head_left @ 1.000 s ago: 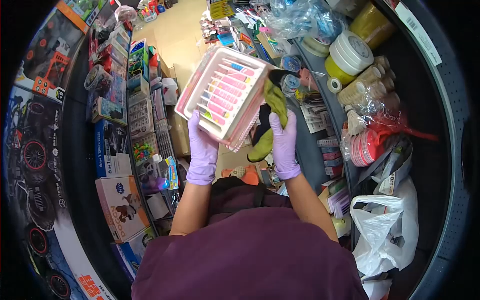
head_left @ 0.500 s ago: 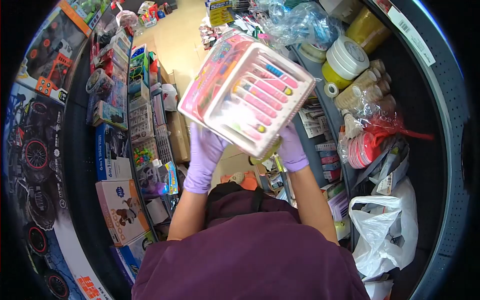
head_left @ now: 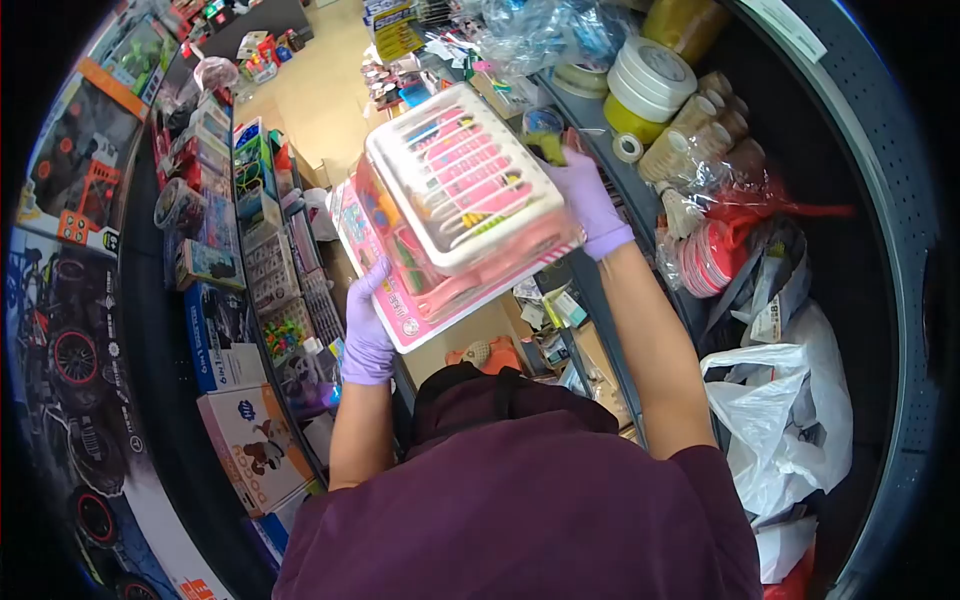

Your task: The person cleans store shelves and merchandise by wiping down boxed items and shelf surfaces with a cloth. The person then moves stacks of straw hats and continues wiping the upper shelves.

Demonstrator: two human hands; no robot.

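Observation:
A pink toy set in a clear plastic blister pack [head_left: 470, 180] is held up in front of me. Pink pieces lie in rows in its white-framed tray, above a pink printed backing card. My left hand [head_left: 368, 325], in a purple glove, grips the card's lower left edge with the thumb on the front. Beside the pack's right side is my right hand [head_left: 590, 205], also gloved in purple. Its fingers are closed on a crumpled yellow-green cloth [head_left: 547, 147], somewhat blurred, at the pack's upper right corner.
Shelves flank a narrow aisle [head_left: 330, 75]. On the left stand a dog toy box [head_left: 260, 440] and a boxed toy car [head_left: 75, 350]. Tape rolls [head_left: 650, 80], a red-and-white bundle [head_left: 712, 258] and a white plastic bag [head_left: 770, 400] sit on the right shelf.
The pack has turned in my hands and come slightly left, its backing card now showing below. My right hand has risen along its right side with the yellow-green cloth; my left thumb now shows in front.

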